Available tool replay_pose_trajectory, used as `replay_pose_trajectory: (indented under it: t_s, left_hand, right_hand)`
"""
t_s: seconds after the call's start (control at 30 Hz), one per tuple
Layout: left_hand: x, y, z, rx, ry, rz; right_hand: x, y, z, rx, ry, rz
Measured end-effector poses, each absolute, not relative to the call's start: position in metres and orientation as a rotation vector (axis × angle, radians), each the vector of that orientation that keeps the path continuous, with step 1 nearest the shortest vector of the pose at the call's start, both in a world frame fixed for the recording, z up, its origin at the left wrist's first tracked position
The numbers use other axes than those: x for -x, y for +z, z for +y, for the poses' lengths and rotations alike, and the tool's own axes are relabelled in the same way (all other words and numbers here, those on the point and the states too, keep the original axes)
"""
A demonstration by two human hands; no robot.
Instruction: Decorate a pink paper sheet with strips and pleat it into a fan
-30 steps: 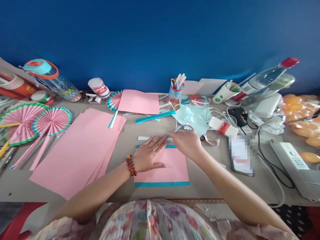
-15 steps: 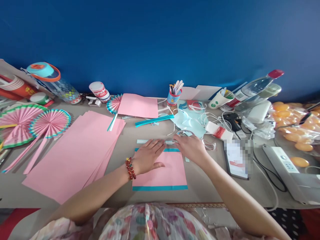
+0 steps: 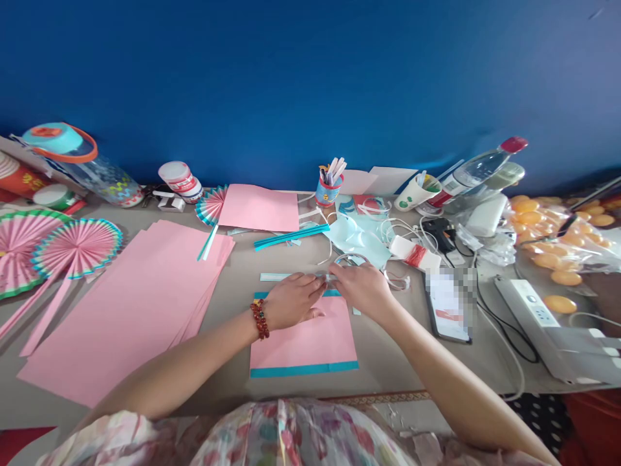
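Observation:
A pink sheet of paper point(image 3: 303, 353) with blue strips along its near and far edges lies in front of me. Just beyond its far edge runs a narrow pale strip point(image 3: 272, 277), partly hidden by my fingers. My left hand point(image 3: 295, 301) rests across the far part of the sheet, palm down, its fingers reaching over the strip and its thumb held apart on the pink paper. Close by those fingertips, my right hand point(image 3: 359, 288) has its fingers pinched at the strip's right end; the fingertips are partly hidden.
Large pink sheets point(image 3: 130, 304) lie to the left, near folded paper fans point(image 3: 77, 247). Blue strips point(image 3: 291, 237) and a pen cup point(image 3: 330, 188) are farther back. To the right are a phone point(image 3: 449, 304), cables, a power strip point(image 3: 533, 310) and a bottle point(image 3: 480, 171).
My left hand's fingers have drawn in nearer to my right fingertips and look more bent. The view has shifted slightly, so the table things appear farther left.

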State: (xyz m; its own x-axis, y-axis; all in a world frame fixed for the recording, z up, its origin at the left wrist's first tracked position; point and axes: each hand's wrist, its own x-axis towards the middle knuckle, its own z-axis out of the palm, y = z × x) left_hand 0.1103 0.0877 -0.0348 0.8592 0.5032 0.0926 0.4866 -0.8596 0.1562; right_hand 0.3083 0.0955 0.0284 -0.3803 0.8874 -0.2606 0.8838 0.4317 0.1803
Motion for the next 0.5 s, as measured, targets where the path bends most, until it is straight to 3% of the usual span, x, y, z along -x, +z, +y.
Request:
replay_pose_trajectory:
  t_s: [0.5]
  left_hand:
    - [-0.118, -0.023, 0.089, -3.031, 0.052, 0.720]
  right_hand:
    - [-0.305, 0.028, 0.092, -1.560, 0.015, 2.337]
